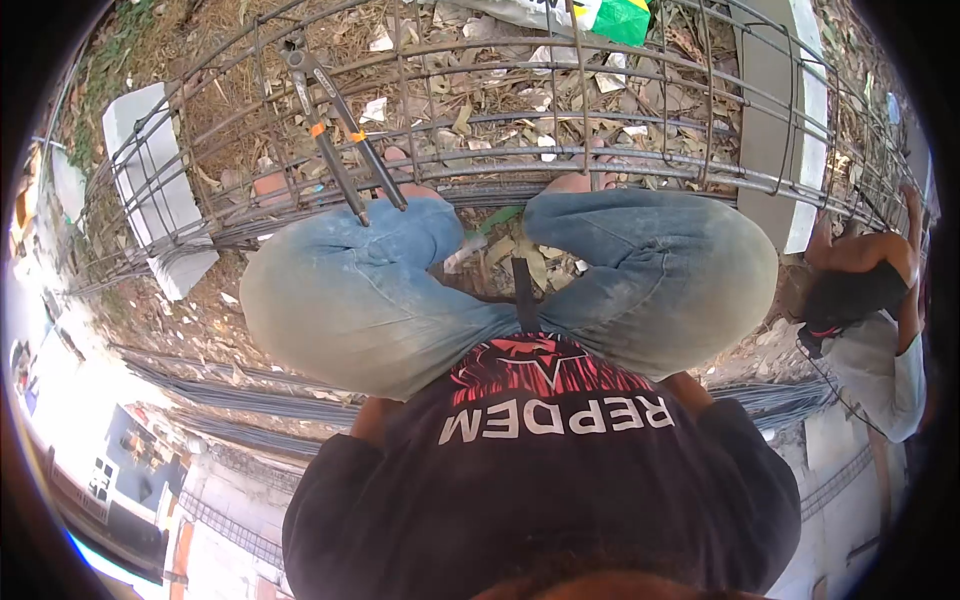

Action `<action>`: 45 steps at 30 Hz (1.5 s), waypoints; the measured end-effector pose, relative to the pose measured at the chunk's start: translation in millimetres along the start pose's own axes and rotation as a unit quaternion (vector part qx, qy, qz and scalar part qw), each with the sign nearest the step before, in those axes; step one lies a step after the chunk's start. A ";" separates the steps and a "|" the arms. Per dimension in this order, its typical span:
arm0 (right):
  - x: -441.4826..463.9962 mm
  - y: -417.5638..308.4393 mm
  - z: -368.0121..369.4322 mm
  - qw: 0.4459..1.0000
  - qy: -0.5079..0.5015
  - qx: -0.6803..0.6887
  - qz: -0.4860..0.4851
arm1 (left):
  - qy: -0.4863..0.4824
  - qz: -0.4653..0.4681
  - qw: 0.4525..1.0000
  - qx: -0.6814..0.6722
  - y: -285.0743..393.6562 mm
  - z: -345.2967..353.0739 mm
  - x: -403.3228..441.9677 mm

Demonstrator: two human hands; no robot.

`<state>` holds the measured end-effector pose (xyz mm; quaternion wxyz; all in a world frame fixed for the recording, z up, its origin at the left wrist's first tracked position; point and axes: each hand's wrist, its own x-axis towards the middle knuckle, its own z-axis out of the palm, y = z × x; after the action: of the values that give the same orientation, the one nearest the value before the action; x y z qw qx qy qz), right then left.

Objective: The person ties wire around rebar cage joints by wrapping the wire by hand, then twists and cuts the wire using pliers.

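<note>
Neither of my hands shows. Both forearms run down beside my hips and pass out of sight behind my thighs, so what the hands hold or touch is hidden. In front of my bent knees lies a cage of thin steel rebar (480, 145) with tied crossbars. A long-handled cutting tool (335, 125) with orange bands rests on the cage at the left, its handle ends close to my left knee. Its two handles are slightly apart.
At the right, another person (870, 300) crouches with an arm at the cage. Pale blocks (160, 190) and a grey slab (765, 130) lie under the cage ends. Bundled steel bars (250, 395) lie behind me. A green and white sack (620, 18) is at the far side.
</note>
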<state>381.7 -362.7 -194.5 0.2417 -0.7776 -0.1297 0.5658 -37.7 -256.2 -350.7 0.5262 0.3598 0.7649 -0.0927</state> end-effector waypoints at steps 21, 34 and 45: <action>-42.7 58.9 21.9 0.986 0.064 0.069 -0.134 | 0.024 0.029 0.999 -0.032 -137.2 32.5 -32.3; -32.4 55.8 -82.3 0.880 0.328 0.252 -0.233 | 0.057 0.038 0.998 0.003 -154.5 21.5 -16.8; -29.2 21.8 -126.5 0.792 0.469 -0.078 -0.382 | 0.332 0.162 0.831 -0.415 -40.4 -63.6 3.7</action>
<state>489.9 -424.1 -151.3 0.4075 -0.8510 -0.3306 -0.0188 -111.5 -250.7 -336.2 0.3474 0.2351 0.7912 0.4449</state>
